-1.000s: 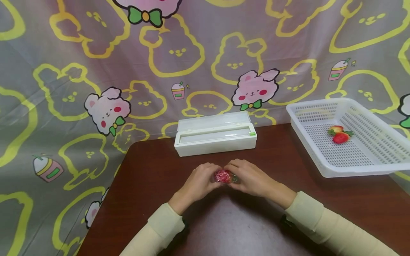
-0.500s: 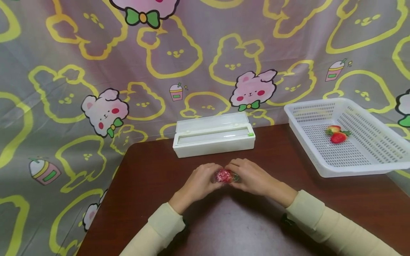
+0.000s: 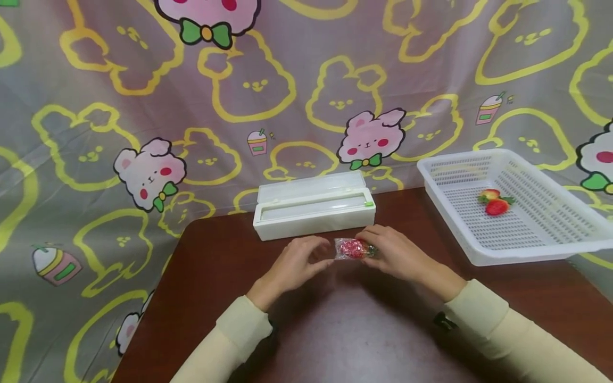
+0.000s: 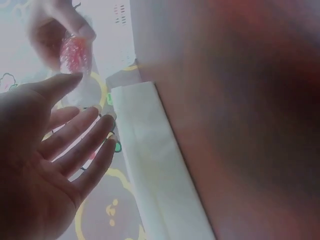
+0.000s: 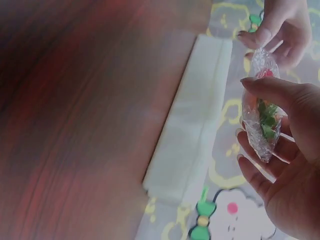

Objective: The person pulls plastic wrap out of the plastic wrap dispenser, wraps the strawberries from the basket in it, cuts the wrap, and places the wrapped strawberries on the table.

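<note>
A strawberry wrapped in clear plastic film (image 3: 351, 248) is held up over the table by my right hand (image 3: 399, 252), thumb on the near side and fingers behind. Through the film, the right wrist view shows green leaves (image 5: 267, 120) and a bit of red. My left hand (image 3: 292, 266) is just left of the film's twisted end, thumb and fingers spread apart with nothing between them. In the left wrist view its palm (image 4: 45, 170) faces the camera, and the wrapped strawberry (image 4: 76, 55) appears beyond the thumb.
Behind the hands lies a long white box (image 3: 313, 218) with its clear lid raised. A white perforated basket (image 3: 450, 213) at the right holds two unwrapped strawberries (image 3: 497, 206). A patterned curtain (image 3: 287, 80) hangs behind the brown table (image 3: 215, 276).
My left hand has come off the wrapped strawberry and moved left, its fingers parting. The right hand has carried the strawberry slightly right and up. The head view has shifted a little.
</note>
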### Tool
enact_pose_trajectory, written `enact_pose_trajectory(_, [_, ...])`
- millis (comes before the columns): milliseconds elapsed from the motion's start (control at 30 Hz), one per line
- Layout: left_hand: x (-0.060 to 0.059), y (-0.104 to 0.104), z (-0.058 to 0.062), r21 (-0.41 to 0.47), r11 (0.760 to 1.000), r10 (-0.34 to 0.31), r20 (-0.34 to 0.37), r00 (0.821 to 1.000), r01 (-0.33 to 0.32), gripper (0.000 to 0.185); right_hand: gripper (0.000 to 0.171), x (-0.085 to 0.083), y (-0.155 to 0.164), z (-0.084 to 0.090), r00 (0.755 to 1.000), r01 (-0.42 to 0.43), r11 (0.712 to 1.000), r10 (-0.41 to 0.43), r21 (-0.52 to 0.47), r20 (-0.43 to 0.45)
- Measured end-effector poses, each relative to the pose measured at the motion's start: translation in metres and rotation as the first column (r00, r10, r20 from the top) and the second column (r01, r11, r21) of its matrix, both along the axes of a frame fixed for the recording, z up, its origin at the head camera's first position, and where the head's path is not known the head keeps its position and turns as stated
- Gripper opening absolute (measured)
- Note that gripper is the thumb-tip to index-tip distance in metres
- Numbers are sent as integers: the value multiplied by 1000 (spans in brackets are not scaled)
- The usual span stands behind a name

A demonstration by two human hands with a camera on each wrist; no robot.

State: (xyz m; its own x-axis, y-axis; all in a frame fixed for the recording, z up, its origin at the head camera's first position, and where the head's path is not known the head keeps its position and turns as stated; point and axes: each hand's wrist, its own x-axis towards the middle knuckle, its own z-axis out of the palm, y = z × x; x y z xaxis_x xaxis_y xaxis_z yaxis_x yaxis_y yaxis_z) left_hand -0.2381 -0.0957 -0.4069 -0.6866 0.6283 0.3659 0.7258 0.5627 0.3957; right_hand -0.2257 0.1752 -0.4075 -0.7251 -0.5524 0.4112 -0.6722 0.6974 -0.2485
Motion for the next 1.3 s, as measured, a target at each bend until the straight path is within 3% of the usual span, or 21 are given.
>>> enact_pose_trajectory(167, [-17, 24, 10, -36, 999, -10, -72, 997, 7, 21, 48, -6, 21, -6, 991, 127, 992, -126, -22, 53])
enact_pose_trajectory(333, [-37, 58, 18, -185, 981, 34, -86, 996, -50, 34, 44, -18, 39, -22, 969, 230, 973, -231, 13, 87])
enact_pose_trajectory(400, [-45, 72, 17, -271, 959, 68, -73, 995, -85, 41, 39, -24, 44, -28, 955, 274, 961, -277, 39, 104])
enact_pose_trajectory(567, [-64, 101, 6, -464, 866, 147, -120, 982, -186, 56, 33, -34, 52, -38, 916, 371, 922, -382, 108, 121])
enact_pose_trajectory(733, [-73, 117, -5, -522, 814, 154, -229, 961, -255, 55, 27, -39, 58, -42, 878, 446, 878, -467, 173, 104])
enact_pose_trajectory(900, [-75, 118, -1, -578, 770, 112, -297, 948, -272, 55, 23, -37, 68, -40, 863, 474, 860, -496, 188, 92])
enact_pose_trajectory(1167, [-74, 119, 1, -576, 775, 84, -315, 946, -261, 54, 24, -37, 78, -39, 833, 505, 838, -536, 206, 138])
enact_pose_trajectory(1300, [-74, 131, -1, -566, 774, 77, -361, 929, -284, 49, 25, -35, 84, -42, 814, 522, 825, -558, 216, 163])
